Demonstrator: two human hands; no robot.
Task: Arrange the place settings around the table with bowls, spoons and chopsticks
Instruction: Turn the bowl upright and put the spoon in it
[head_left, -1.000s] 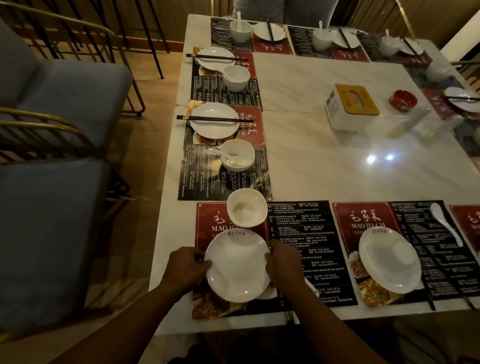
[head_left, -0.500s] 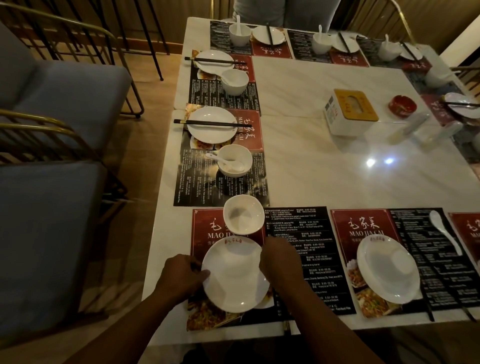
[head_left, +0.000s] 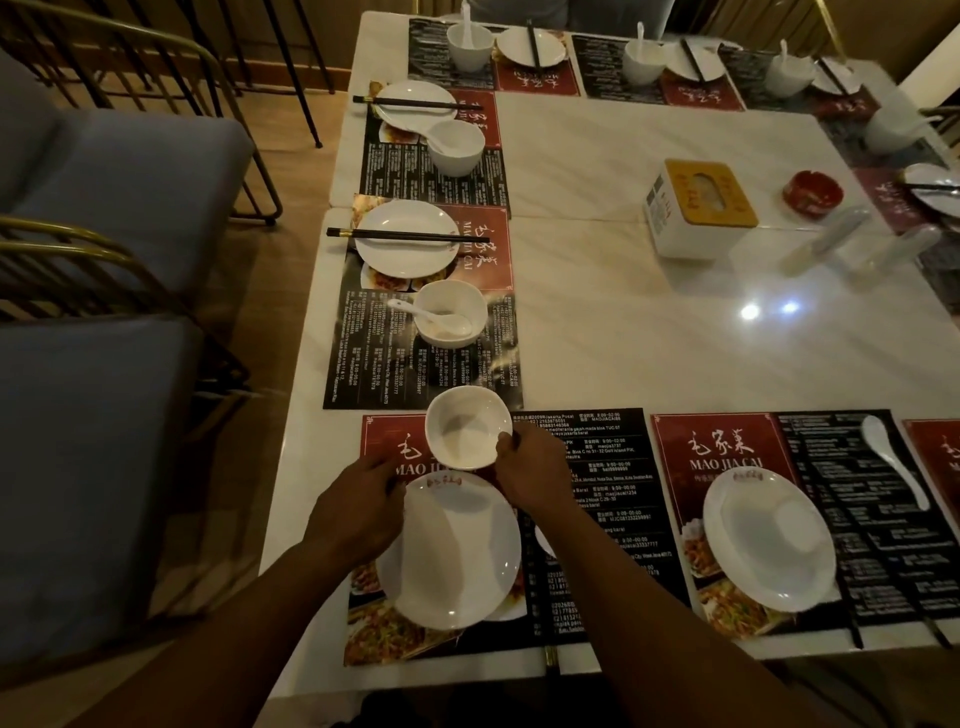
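Note:
On the near-left placemat (head_left: 597, 499) lies a white plate (head_left: 457, 551), with a small empty white bowl (head_left: 465, 428) just beyond it. My left hand (head_left: 358, 512) curls round the plate's upper left rim. My right hand (head_left: 535, 467) pinches the bowl's right rim. The placemat to the right carries another white plate (head_left: 769, 540) and a white spoon (head_left: 893, 462). A pair of dark chopsticks (head_left: 852, 634) pokes out below that plate.
Finished settings line the left side: a plate with chopsticks (head_left: 405, 239) and a bowl with a spoon (head_left: 449, 314); more stand along the far edge. A tissue box (head_left: 698, 208) and a red ashtray (head_left: 813, 193) sit mid-table. Grey chairs (head_left: 78, 467) stand close on the left.
My right hand left the plate's right edge and moved up to the bowl's rim. My left hand slid up along the plate's left rim. The plate stays on the mat.

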